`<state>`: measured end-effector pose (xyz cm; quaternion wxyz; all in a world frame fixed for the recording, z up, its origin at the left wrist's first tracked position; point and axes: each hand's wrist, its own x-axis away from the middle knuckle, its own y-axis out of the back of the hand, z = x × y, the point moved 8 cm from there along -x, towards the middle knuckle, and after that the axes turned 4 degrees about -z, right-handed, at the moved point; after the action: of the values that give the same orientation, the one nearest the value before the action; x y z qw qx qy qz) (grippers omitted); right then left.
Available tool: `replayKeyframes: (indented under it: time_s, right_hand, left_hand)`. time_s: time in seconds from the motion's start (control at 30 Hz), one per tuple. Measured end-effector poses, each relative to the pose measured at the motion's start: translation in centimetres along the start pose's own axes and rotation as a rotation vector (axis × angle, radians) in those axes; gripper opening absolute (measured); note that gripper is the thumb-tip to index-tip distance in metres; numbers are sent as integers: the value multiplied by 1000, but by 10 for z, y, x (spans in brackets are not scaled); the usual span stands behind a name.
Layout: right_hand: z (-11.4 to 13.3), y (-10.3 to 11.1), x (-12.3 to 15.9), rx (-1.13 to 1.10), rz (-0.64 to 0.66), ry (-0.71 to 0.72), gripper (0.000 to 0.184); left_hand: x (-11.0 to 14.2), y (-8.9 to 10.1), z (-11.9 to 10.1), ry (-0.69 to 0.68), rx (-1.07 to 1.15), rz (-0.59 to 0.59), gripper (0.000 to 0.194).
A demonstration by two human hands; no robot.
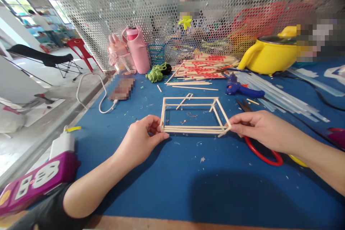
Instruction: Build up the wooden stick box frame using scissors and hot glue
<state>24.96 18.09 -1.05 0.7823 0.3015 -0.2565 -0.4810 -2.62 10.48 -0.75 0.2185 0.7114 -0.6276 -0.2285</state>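
The head view takes in a grey perforated metal screen [88, 14] across the back, edging your blue tabletop [151, 183]. A rounded yellow pot with a dark lid [269, 57] stands at the far right, leaving the middle of the surface to your work. There, directly in front of you, sits an open box-shaped frame of thin pale wooden sticks [194, 129]. Your left hand [144, 134] pinches its near left corner between thumb and fingers; your right hand [256, 127] pinches the near right corner, presumably so the light frame stays level and square. Whether it bears on the tabletop is hard to tell. Behind it lies a heap of red-marked wooden sticks [202, 66], likely kept there as stock within reach. To the right, long translucent rods [291, 95] lie beside a blue glue gun [242, 90], and red-handled scissors [265, 156] rest partly beneath your right hand. Short cut stick pieces [183, 101] show beyond the near bars.
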Motion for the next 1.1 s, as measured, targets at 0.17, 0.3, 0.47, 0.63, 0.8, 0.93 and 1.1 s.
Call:
replayKeyframes:
  time_s: [0.17, 0.3, 0.47, 0.63, 0.8, 0.93, 1.1]
  right_hand:
    - [4, -5, 1, 67, 57, -34, 38]
    - [4, -5, 2, 78, 59, -46, 36]
    - [-1, -5, 4, 67, 79, -59, 38]
    - [1, -4, 3, 62, 77, -42, 39]
    - [7, -3, 2, 77, 80, -13, 39]
    - [7, -4, 1, 76, 75, 2, 39]
    - [10, -5, 1, 35, 66, 0, 37]
  left_hand:
    - [1, 0, 0, 15, 1, 6, 18]
    - [1, 0, 0, 7, 3, 0, 18]
    - [1, -1, 1, 7, 68, 7, 22]
    - [1, -1, 5, 31, 37, 18, 20]
    - [1, -2, 6, 44, 33, 17, 16]
    - [2, -1, 5, 49, 28, 19, 15]
    - [2, -1, 8, 65, -7, 22, 19]
